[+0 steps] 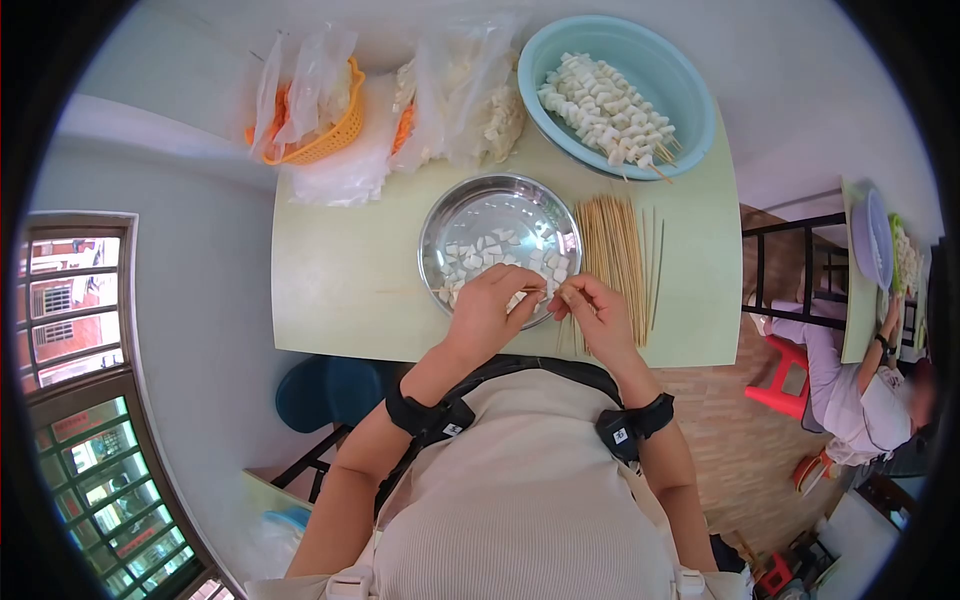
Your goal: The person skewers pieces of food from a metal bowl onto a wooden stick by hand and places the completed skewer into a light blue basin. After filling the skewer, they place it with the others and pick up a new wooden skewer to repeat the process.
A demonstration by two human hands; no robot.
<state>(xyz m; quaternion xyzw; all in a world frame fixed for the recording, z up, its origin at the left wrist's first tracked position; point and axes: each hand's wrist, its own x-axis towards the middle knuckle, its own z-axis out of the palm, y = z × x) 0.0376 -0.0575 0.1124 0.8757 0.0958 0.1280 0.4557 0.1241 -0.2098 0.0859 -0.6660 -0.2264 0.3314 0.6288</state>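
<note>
My left hand [492, 305] is closed over the near rim of a steel bowl [432, 222], its fingers pinching a thin bamboo skewer [530, 290] that lies crosswise. One end of the skewer shows left of the hand, with pale bits near it. My right hand [594, 308] is closed in a pinch at the other end, seemingly on a small white food piece; its fingertips partly hide it. Cut white pieces [482, 252] are scattered over the bowl's bottom. Just right of the bowl lies a thick bundle of bamboo skewers [612, 255], with a few apart from it.
A blue basin [697, 105] with loaded white skewers [605, 110] stands at the back right. Plastic bags [455, 110] and an orange basket [340, 130] line the back left of the table [340, 290]. At far right, a person [865, 400] sits at another table beside a red stool [783, 380].
</note>
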